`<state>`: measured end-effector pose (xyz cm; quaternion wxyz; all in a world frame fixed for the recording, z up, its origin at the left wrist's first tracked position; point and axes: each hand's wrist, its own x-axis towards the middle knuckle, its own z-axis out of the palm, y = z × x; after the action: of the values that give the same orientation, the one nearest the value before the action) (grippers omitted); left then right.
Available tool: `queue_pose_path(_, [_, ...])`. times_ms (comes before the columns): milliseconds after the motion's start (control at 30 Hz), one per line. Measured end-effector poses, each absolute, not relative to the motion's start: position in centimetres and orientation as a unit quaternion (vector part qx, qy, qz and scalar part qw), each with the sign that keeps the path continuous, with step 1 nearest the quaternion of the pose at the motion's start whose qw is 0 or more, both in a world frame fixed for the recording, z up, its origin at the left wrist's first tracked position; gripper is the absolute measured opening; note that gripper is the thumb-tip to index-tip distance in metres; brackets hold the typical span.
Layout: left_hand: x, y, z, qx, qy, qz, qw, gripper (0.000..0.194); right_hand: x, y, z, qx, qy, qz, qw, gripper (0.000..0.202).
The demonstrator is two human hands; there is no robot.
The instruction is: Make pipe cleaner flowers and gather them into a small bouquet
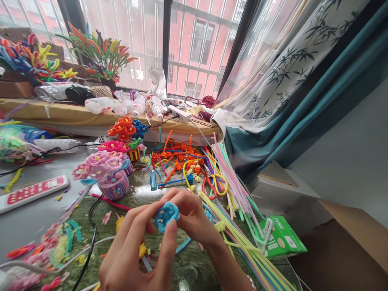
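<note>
A small blue pipe-cleaner flower [166, 217] is pinched in front of me, over the dark green tabletop. My left hand [136, 238] grips it from the left, thumb at its lower edge and fingers curled behind. From the right, my right hand [192, 216] closes its fingertips on the flower's edge. Beneath the left hand lies a yellow object [142, 249], mostly hidden. Beyond my hands stand a striped pot of pink pipe-cleaner flowers [113, 184] and a bunch of orange flowers [123, 128]. Red-and-yellow-handled scissors [214, 184] rest to the right.
Long pastel pipe cleaners [230, 178] spread along the right, beside a green packet [285, 236]. Orange pieces [178, 155] and a blue lighter [153, 180] lie ahead. Left are a remote control [36, 192], a black cable [93, 222] and scraps. Plastic bottles [100, 105] line the windowsill.
</note>
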<state>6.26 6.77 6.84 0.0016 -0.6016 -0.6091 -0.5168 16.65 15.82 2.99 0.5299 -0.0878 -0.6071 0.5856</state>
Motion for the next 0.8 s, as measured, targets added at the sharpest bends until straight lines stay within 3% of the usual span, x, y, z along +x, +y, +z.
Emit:
queue_pose_path(533, [6.7,6.9,7.2,-0.578,-0.618,-0.532,-0.023,0.016,16.8,15.5,3.6,-0.135,-0.642,0.550,0.516,0.026])
queue_pose_path(800, [5.1,7.4,6.4,-0.601,-0.620,-0.503,-0.037,0.030,17.5,15.6,4.6,-0.216,-0.734,0.422,0.485,0.027])
